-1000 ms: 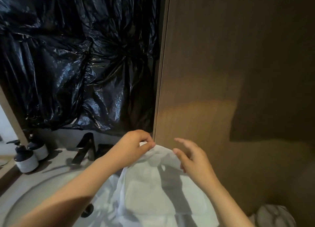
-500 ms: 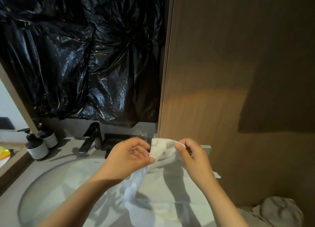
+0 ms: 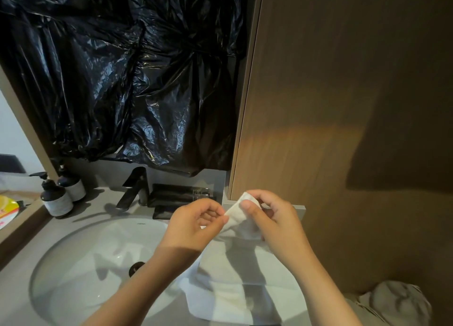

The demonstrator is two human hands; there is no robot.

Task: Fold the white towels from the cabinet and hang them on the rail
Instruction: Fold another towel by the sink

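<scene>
Closing together since a moment ago, both hands are meeting at one corner. Right hand [image 3: 277, 218] is pinching the white towel [image 3: 240, 298] between thumb and curled fingers. Left hand [image 3: 196, 225] is nipping the edge alongside, likely squaring the hem, while the rest is draping over the right rim of the sink [image 3: 81, 286].

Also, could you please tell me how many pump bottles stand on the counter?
2. One dark pump bottle with a pale band stands left of the white sink; the second bottle stands just behind it, partly overlapped. More may be hidden off-frame.
</scene>
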